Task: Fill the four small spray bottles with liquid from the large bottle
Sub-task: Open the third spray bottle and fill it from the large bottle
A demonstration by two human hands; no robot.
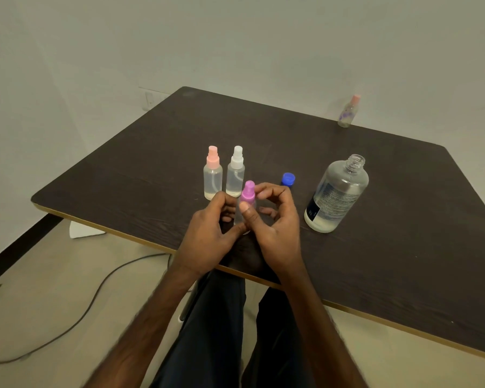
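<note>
1 small spray bottle (247, 193), clear plastic with a purple cap, stands upright on the dark wood-grain table (375, 261) near its front edge. Its long axis is vertical and the nozzle points up. The left hand (207, 231) curls its fingers round the round body. The right hand (277, 225) holds the cap with bent fingertips. The large bottle (336, 194), clear and uncapped, stands to the right, with a blue cap (288, 179) near it.

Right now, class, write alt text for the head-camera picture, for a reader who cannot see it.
A left hand and right hand hold a purple-capped spray bottle upright at a dark table. Behind stand a pink-capped bottle and a white-capped bottle; rightward, a blue cap and the open large bottle.
</note>
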